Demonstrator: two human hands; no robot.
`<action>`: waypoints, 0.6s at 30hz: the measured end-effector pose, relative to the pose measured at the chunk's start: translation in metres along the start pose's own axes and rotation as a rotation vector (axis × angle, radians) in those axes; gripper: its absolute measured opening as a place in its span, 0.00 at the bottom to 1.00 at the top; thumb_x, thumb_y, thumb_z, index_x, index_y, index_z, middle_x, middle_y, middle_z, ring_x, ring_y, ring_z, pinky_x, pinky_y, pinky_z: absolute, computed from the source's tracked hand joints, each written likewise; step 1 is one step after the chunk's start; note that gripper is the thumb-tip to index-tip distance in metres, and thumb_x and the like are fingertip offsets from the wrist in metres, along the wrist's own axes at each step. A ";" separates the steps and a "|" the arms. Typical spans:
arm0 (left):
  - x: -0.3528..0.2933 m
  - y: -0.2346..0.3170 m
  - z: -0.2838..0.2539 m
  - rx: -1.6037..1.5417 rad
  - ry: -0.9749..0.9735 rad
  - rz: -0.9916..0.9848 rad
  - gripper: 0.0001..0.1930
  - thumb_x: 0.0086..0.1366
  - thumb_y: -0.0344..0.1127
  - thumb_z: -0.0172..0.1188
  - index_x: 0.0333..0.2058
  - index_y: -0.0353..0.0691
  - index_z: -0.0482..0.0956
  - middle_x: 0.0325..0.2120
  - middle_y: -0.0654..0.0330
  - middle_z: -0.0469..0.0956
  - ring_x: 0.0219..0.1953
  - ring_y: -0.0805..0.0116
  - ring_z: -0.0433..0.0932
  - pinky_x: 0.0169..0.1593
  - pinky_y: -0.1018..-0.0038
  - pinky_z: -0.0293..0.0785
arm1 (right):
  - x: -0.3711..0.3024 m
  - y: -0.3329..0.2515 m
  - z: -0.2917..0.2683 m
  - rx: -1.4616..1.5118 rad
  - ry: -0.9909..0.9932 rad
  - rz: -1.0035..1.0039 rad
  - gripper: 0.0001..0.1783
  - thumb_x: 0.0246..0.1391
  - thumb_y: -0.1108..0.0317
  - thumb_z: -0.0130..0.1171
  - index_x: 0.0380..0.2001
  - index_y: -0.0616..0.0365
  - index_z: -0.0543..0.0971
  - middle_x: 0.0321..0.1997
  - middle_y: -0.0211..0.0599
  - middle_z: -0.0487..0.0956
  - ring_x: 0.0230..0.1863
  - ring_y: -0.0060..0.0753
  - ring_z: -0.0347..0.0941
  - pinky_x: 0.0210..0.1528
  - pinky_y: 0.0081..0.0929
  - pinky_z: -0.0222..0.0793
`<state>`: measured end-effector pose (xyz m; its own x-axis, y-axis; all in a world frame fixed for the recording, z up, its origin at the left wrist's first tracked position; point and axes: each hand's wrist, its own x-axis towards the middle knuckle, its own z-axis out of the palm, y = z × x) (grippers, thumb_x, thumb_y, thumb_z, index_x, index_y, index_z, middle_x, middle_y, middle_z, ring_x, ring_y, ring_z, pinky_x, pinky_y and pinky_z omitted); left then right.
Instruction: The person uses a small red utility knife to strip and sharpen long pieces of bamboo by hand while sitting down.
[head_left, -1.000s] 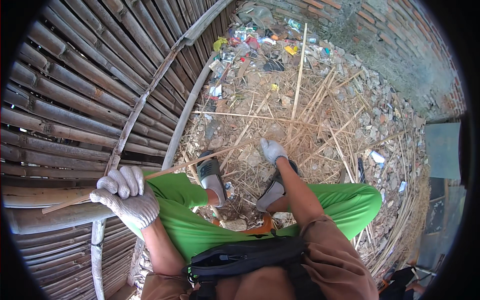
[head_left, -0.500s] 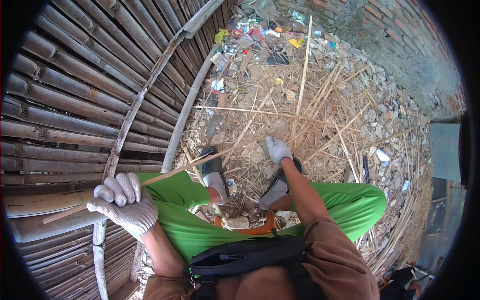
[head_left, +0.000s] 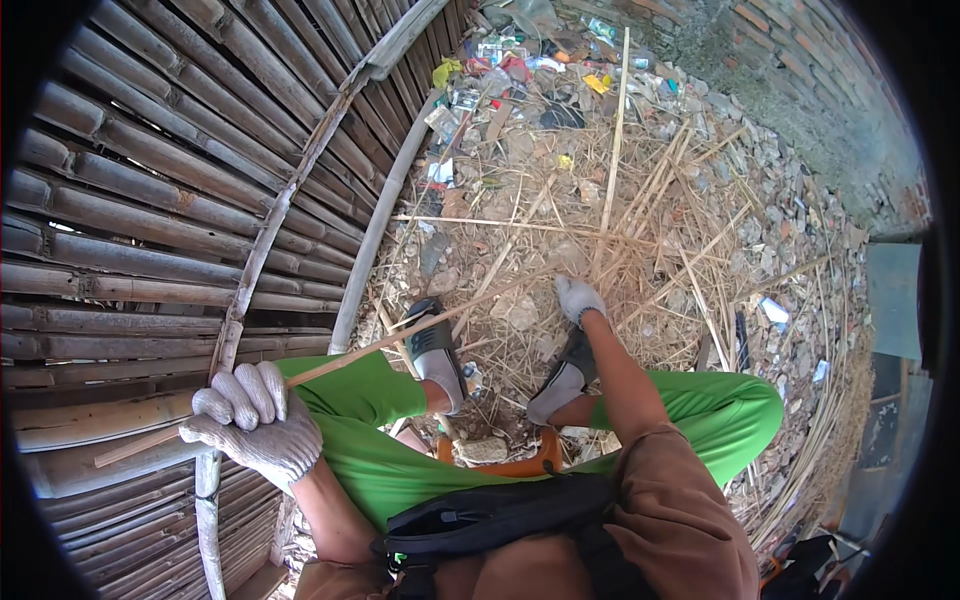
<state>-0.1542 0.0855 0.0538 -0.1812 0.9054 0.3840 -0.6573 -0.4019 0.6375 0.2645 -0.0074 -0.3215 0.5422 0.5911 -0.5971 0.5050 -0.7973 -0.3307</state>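
A long, thin bamboo strip [head_left: 390, 342] slants from the lower left toward the middle, across my left thigh and above my left sandal. My left hand [head_left: 255, 415], in a whitish knit glove, is closed around it near its lower end, and a short piece sticks out past the hand. The strip's far end lies close to my right hand [head_left: 580, 298], gloved likewise. That hand is closed, its fingers curled together above my right sandal [head_left: 575, 355]. What it grips, if anything, is hidden behind the glove.
A bamboo-slat wall [head_left: 150, 210] rises close on the left. Ahead, loose strips and shavings [head_left: 640, 230] cover rubble, with litter [head_left: 510, 65] farther back. A brick wall [head_left: 790, 90] bounds the far right. Between my feet shows an orange object [head_left: 510, 466].
My right hand has moved a little to the right, away from my left hand. The left hand keeps its hold on the bamboo strip. The whole view has shifted slightly.
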 end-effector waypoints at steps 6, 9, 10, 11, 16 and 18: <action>0.009 -0.008 0.016 -0.031 -0.218 -0.047 0.27 0.78 0.60 0.57 0.24 0.47 0.70 0.18 0.69 0.61 0.21 0.75 0.57 0.26 0.74 0.56 | 0.018 0.034 0.036 0.145 0.041 0.105 0.41 0.74 0.34 0.39 0.64 0.58 0.81 0.62 0.63 0.83 0.66 0.65 0.77 0.70 0.49 0.70; 0.006 -0.009 0.031 -0.029 -0.188 -0.034 0.27 0.80 0.57 0.55 0.23 0.49 0.67 0.18 0.69 0.59 0.22 0.74 0.54 0.29 0.72 0.54 | 0.020 0.056 0.021 0.265 -0.054 0.087 0.40 0.74 0.34 0.41 0.63 0.60 0.81 0.60 0.62 0.84 0.63 0.65 0.79 0.67 0.47 0.72; 0.004 -0.007 0.032 -0.011 -0.161 -0.040 0.27 0.82 0.55 0.54 0.22 0.49 0.66 0.18 0.69 0.58 0.21 0.74 0.53 0.29 0.72 0.54 | 0.016 0.052 0.008 0.241 -0.013 0.040 0.40 0.75 0.35 0.41 0.63 0.60 0.81 0.59 0.62 0.84 0.63 0.65 0.79 0.65 0.47 0.73; 0.001 -0.003 0.028 -0.012 -0.157 -0.035 0.27 0.82 0.55 0.54 0.22 0.49 0.66 0.18 0.69 0.58 0.21 0.74 0.53 0.29 0.72 0.54 | 0.009 0.042 -0.004 0.217 0.027 -0.012 0.40 0.75 0.35 0.42 0.63 0.61 0.81 0.59 0.62 0.84 0.62 0.65 0.80 0.64 0.46 0.74; -0.011 0.002 0.030 -0.067 -0.210 -0.040 0.26 0.85 0.50 0.47 0.23 0.51 0.60 0.16 0.69 0.59 0.21 0.73 0.57 0.28 0.72 0.57 | -0.047 -0.019 -0.032 0.162 0.095 -0.185 0.43 0.75 0.33 0.37 0.59 0.62 0.82 0.56 0.64 0.84 0.61 0.67 0.79 0.65 0.50 0.73; -0.016 -0.003 0.042 -0.092 -0.223 -0.038 0.26 0.85 0.50 0.47 0.22 0.51 0.59 0.16 0.69 0.59 0.20 0.73 0.57 0.27 0.73 0.57 | -0.069 -0.040 -0.027 0.123 0.002 -0.208 0.43 0.76 0.34 0.33 0.56 0.63 0.83 0.55 0.65 0.84 0.61 0.69 0.79 0.65 0.54 0.72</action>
<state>-0.1188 0.0661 0.0740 0.0043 0.8627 0.5056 -0.7266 -0.3448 0.5944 0.2249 -0.0124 -0.2476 0.4365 0.7443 -0.5054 0.5203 -0.6672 -0.5330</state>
